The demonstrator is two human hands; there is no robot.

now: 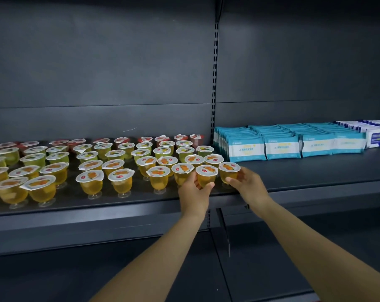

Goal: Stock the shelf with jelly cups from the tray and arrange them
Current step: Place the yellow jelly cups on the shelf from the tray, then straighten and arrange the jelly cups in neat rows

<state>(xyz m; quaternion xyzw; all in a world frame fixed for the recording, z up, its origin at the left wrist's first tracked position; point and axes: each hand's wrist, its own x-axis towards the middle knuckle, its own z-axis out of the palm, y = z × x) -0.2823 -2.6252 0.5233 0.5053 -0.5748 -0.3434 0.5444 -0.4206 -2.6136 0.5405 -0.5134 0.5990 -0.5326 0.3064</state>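
Several rows of jelly cups [121, 177] stand on the dark shelf [315, 171]: red at the back, green in the middle, orange in front. My left hand [194, 190] grips an orange jelly cup [206, 174] at the front right end of the rows. My right hand [247, 184] holds the orange cup beside it [229, 171], the one furthest right. Both cups stand upright near the shelf's front edge. No tray is in view.
Blue and white flat packets [280, 147] stand in rows on the right half of the shelf, with white and dark blue packets [378, 136] at the far right. A slotted upright post [215, 68] divides the back panel. A lower shelf [184, 269] lies below my arms.
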